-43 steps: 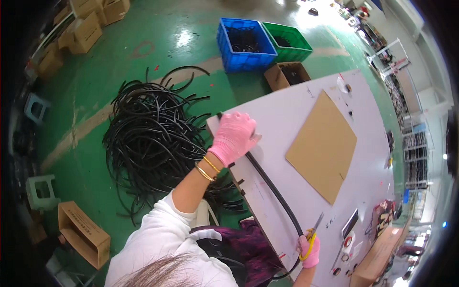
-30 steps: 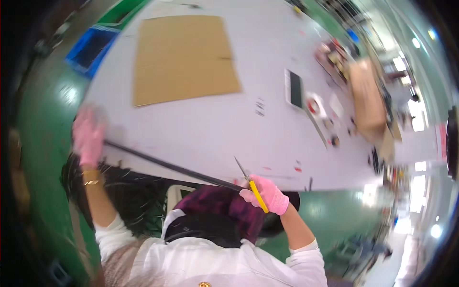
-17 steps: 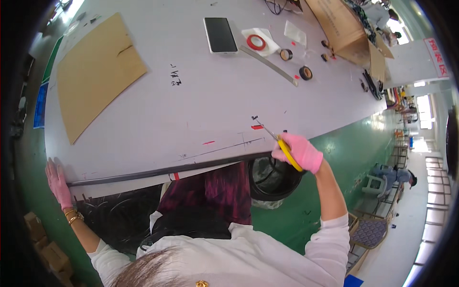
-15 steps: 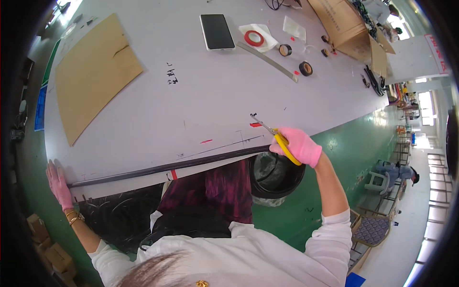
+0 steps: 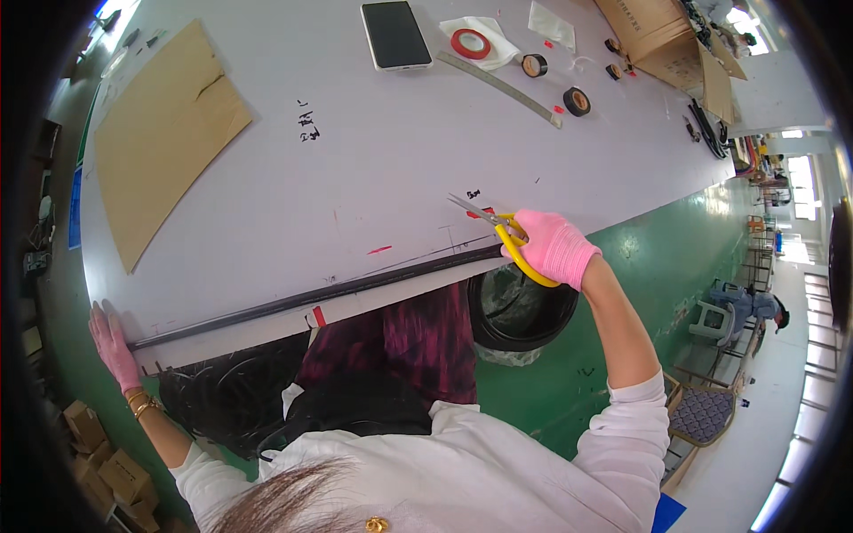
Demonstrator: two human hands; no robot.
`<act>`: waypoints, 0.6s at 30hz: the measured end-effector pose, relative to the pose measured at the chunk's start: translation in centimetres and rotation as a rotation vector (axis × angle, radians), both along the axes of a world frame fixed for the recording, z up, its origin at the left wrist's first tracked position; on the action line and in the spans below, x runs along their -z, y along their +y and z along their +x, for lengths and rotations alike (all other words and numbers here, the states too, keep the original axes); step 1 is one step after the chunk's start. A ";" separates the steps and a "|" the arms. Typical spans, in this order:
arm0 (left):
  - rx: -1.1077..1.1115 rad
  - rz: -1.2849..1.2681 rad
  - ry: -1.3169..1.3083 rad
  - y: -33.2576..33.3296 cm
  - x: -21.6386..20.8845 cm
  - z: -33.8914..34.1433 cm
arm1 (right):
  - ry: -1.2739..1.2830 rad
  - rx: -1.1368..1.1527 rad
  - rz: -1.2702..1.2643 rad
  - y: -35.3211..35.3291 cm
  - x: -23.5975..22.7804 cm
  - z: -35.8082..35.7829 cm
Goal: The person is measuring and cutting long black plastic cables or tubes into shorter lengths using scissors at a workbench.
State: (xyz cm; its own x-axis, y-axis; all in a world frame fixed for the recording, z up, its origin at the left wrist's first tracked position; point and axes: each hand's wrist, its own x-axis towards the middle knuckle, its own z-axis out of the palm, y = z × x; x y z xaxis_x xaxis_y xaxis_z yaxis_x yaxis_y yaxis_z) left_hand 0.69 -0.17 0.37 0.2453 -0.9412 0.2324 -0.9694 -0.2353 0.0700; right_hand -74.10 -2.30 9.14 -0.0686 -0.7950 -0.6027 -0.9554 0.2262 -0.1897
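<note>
A long black tube [image 5: 320, 295] lies along the near edge of the table. At its left end my left hand [image 5: 113, 349], in a pink glove, rests flat on the table's corner with fingers stretched out. My right hand [image 5: 555, 247], also gloved in pink, is closed on yellow-handled scissors [image 5: 522, 258] by the tube's right end. The blades are slightly parted and point to the far left, over the table and apart from the tube. Whether the right fingers also touch the tube end, I cannot tell.
A brown cardboard sheet [image 5: 169, 142] lies at the left. Toward the back are a tablet-like device [image 5: 395, 35], red tape [image 5: 470, 43], a metal ruler [image 5: 502, 86], black tape rolls [image 5: 577, 101] and a cardboard box [image 5: 653, 40]. A black bin [image 5: 520, 306] stands below the right edge.
The scissors have turned so their blades point more to the left, and the blades have parted slightly. My left hand stays at the tube's left end. The whole view has shifted a little.
</note>
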 end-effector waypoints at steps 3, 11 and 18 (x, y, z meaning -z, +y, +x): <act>0.024 0.001 -0.022 0.0 0.0 0.1 | 0.034 -0.044 -0.014 -0.1 0.3 0.0; 0.008 -0.011 0.032 -0.1 -0.3 -0.3 | 0.107 -0.063 0.051 -0.9 -0.3 0.7; 0.039 -0.006 -0.021 -0.2 -0.3 -0.4 | 0.177 -0.084 0.069 -1.2 -0.6 1.2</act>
State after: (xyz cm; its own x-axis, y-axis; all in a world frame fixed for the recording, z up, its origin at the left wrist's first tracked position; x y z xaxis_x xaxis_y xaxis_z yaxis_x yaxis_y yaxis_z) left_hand 0.27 -0.32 0.70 0.2030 -0.9487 0.2426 -0.9792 -0.1966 0.0504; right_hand -72.91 -3.46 9.71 -0.1130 -0.7600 -0.6401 -0.9886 0.1507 -0.0044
